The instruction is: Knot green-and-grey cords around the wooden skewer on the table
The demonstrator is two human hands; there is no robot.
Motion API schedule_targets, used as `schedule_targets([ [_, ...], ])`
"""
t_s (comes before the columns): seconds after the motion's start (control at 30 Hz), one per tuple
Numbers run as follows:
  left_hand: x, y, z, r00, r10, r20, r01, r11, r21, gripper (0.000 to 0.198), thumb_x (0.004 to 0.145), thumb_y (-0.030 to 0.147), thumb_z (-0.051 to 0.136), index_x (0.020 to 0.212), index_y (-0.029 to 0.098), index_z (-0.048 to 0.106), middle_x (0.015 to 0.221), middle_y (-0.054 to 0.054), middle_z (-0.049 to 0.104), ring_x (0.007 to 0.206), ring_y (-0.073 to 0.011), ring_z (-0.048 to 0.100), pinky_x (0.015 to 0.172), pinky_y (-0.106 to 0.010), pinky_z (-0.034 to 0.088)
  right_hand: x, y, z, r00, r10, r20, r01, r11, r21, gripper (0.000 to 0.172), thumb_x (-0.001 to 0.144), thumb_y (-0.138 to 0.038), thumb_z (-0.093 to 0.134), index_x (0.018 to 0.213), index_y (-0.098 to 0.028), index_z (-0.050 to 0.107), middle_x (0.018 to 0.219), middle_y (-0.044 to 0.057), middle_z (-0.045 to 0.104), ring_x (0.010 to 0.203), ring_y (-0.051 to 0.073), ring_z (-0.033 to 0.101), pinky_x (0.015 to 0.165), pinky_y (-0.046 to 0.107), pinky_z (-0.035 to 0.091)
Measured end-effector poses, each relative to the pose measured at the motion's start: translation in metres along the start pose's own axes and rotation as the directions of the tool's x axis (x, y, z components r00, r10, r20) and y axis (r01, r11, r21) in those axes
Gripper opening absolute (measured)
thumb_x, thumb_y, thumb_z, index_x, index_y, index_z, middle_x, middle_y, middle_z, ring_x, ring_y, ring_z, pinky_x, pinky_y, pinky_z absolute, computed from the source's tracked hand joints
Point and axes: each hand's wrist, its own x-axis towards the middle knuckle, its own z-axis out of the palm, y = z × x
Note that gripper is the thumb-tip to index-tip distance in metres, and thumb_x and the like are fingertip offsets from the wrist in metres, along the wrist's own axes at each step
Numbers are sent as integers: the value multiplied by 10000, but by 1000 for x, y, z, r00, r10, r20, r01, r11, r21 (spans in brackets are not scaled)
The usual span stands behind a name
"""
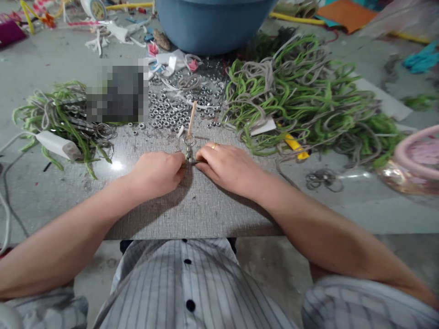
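Resting close together just beyond the near edge of the grey table (212,219), the left hand (160,174) and right hand (229,168) flank a small metal fitting (189,154), the centre of this dial. At eight o'clock the left fingers are curled tight on what looks like green cord (184,163); at four, the right thumb and forefinger pinch a dark strand (196,161) beside the fitting. A wire tangle (324,179) lies well out past three, a white plastic block (59,145) at nine, against a corded bundle (56,107). Toward twelve, a thin wooden stick (192,119) points away from the fitting, with loose metal nuts (168,112) spread from eleven to twelve. A larger heap of green and grey cords (308,100) fills two o'clock, a yellow item (297,146) showing at its near side. Farthest, a blue tub (216,27) stands just past twelve.
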Motion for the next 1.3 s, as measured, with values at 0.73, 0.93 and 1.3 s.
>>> schedule_targets([
  [0.73, -8, -3, -10, 976, 207, 59, -210, 977, 43, 274, 849, 271, 433, 916, 173, 680, 670, -56, 654, 613, -173, 567, 569, -262, 314, -4, 0, -16, 965, -49, 259, 62, 997, -42, 171, 965, -185, 427, 950, -155, 595, 897, 65, 659, 780, 180, 568, 675, 299, 285],
  [0.93, -11, 3, -8, 992, 124, -13, -122, 989, 79, 432, 999, 394, 287, 996, 164, 652, 714, -81, 680, 662, -212, 633, 591, -276, 371, -3, 3, -14, 980, -2, 200, -12, 998, 69, 215, 978, -238, 377, 935, -174, 578, 947, 71, 663, 761, 176, 571, 623, 294, 276],
  [1.3, -7, -3, -8, 998, 56, 40, -57, 998, 36, 410, 902, 184, 335, 1264, 204, 526, 773, -94, 699, 745, -276, 681, 670, -344, 462, -3, 3, -15, 979, 65, 192, -88, 990, 113, 316, 912, -144, 398, 1162, -176, 589, 997, 99, 722, 826, 206, 637, 647, 282, 343],
])
